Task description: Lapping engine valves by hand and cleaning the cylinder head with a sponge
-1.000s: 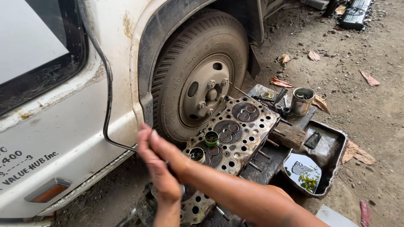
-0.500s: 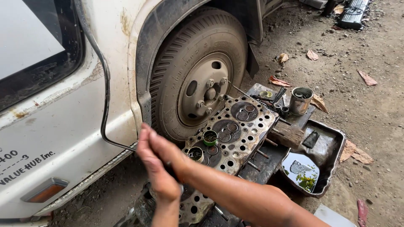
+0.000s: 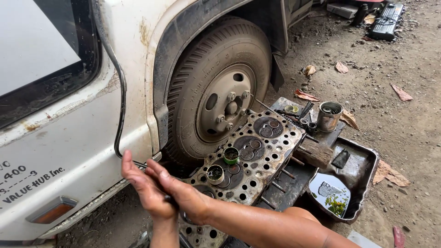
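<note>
Flat together, both hands' fingers (image 3: 138, 177) sandwich a thin tool (image 3: 171, 200).

Both hands (image 3: 161, 193) pressed together over near end of head (image 3: 250, 154). Tyre (image 3: 216, 87) & door (image 3: 59, 151) block the left. Two cups (image 3: 223, 165) stand on head mid-way. Right: wood block (image 3: 314, 154), oil pan (image 3: 353, 170), tin (image 3: 329, 116). Far ground open.

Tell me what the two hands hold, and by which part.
The left hand and right hand press a thin dark rod between their palms, above the engine block. The rod itself is almost hidden.
</note>
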